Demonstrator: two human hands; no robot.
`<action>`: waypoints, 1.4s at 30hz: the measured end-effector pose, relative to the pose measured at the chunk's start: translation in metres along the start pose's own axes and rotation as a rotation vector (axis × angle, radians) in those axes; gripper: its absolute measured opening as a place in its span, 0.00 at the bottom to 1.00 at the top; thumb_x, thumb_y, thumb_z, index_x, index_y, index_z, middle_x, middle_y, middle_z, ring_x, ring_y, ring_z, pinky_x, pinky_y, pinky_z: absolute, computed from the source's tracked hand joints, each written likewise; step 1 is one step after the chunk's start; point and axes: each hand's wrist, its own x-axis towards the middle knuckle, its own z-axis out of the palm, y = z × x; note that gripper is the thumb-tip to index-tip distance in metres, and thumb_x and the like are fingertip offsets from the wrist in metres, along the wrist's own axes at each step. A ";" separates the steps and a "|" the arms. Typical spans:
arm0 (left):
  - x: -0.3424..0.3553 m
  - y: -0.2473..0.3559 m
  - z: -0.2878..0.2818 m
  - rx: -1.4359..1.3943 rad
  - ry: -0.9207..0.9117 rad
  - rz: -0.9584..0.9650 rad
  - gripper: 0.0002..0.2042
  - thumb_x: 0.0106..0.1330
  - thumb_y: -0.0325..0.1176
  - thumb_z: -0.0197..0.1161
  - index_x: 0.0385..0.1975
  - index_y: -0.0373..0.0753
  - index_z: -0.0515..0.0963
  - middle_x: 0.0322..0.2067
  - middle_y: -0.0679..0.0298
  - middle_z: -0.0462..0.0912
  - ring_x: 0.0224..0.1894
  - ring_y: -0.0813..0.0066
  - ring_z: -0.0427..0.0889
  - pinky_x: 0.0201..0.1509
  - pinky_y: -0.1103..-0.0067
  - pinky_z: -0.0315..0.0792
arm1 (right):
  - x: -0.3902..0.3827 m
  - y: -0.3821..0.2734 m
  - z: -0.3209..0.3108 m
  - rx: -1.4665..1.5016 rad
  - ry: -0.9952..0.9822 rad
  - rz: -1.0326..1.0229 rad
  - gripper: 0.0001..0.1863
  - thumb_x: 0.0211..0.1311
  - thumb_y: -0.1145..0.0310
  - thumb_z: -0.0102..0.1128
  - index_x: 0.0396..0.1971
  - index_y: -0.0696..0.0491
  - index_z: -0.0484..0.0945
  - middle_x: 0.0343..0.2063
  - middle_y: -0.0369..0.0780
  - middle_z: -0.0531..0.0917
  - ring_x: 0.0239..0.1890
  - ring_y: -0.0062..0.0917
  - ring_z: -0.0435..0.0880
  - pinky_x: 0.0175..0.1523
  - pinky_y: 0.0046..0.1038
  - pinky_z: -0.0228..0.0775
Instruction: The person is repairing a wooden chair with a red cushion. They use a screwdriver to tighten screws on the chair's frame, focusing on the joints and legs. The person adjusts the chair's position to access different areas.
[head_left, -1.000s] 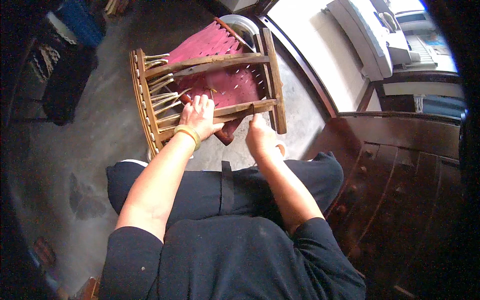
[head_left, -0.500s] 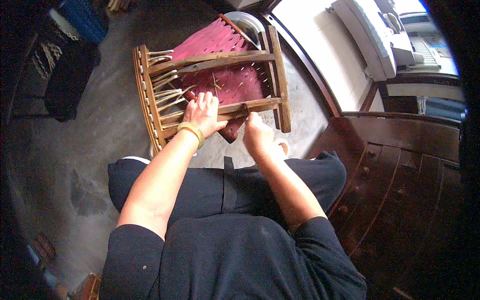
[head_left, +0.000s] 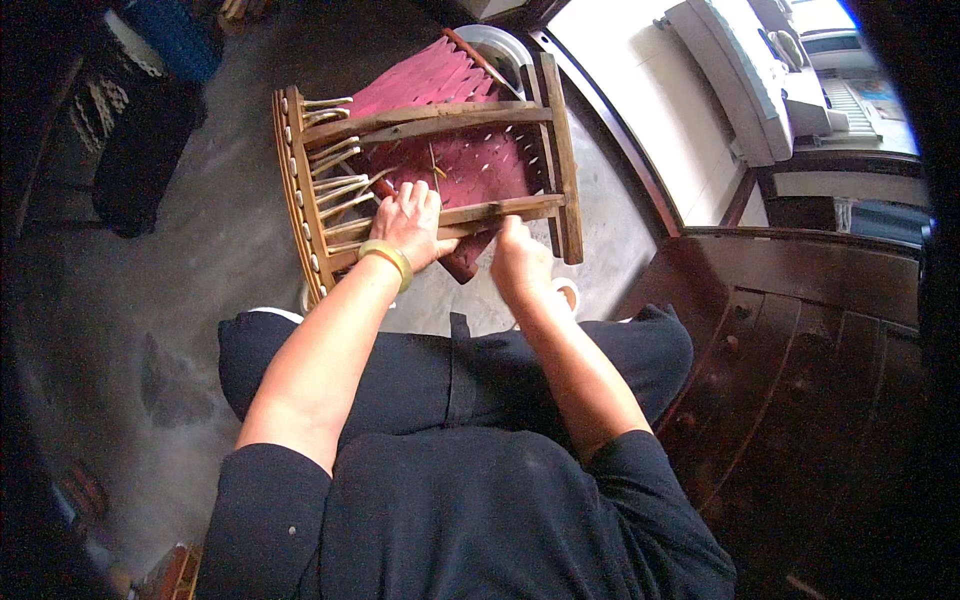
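Note:
A wooden frame like a folding stool (head_left: 440, 122) lies in front of me, with pale cords looped through the rail on its left. My left hand (head_left: 410, 222) is wrapped over the near wooden bar, fingers on top and thumb along the near side. A yellowish bangle (head_left: 388, 258) circles that wrist. My right hand (head_left: 520, 258) is closed in a fist against the same bar, further right. Whatever is inside those fingers is hidden. Beyond and under the frame spreads a pink-red sheet (head_left: 425, 80) with rows of slits.
A pale round basin (head_left: 497, 40) stands behind the frame on the grey floor (head_left: 170, 330). To the right is a dark wooden bench (head_left: 780, 400) beside a door sill. Dark items with blue and white cords (head_left: 150, 120) sit at the far left.
My right hand has shifted very slightly right and up along the bar, covering the dark spot seen there before. My left hand keeps its grip. The view has moved a little.

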 end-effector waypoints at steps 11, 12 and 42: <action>-0.002 -0.001 0.008 0.005 0.023 0.006 0.27 0.39 0.49 0.69 0.34 0.37 0.69 0.35 0.58 0.69 0.43 0.61 0.69 0.44 0.70 0.69 | -0.009 -0.048 0.013 -0.174 0.067 -0.086 0.12 0.53 0.58 0.53 0.25 0.49 0.66 0.18 0.34 0.73 0.16 0.20 0.78 0.16 0.22 0.70; -0.001 -0.002 0.005 0.001 0.024 -0.004 0.27 0.39 0.48 0.70 0.34 0.37 0.69 0.35 0.58 0.69 0.44 0.61 0.69 0.45 0.70 0.69 | -0.007 -0.043 0.008 -0.135 0.011 -0.077 0.14 0.53 0.56 0.54 0.26 0.50 0.66 0.19 0.36 0.74 0.17 0.22 0.79 0.17 0.24 0.72; -0.021 -0.018 -0.009 0.104 -0.151 -0.108 0.35 0.38 0.42 0.73 0.45 0.34 0.63 0.43 0.53 0.66 0.45 0.59 0.73 0.49 0.70 0.68 | 0.010 -0.017 -0.010 0.104 -0.118 0.139 0.11 0.50 0.68 0.54 0.32 0.55 0.66 0.21 0.46 0.80 0.23 0.38 0.82 0.28 0.35 0.75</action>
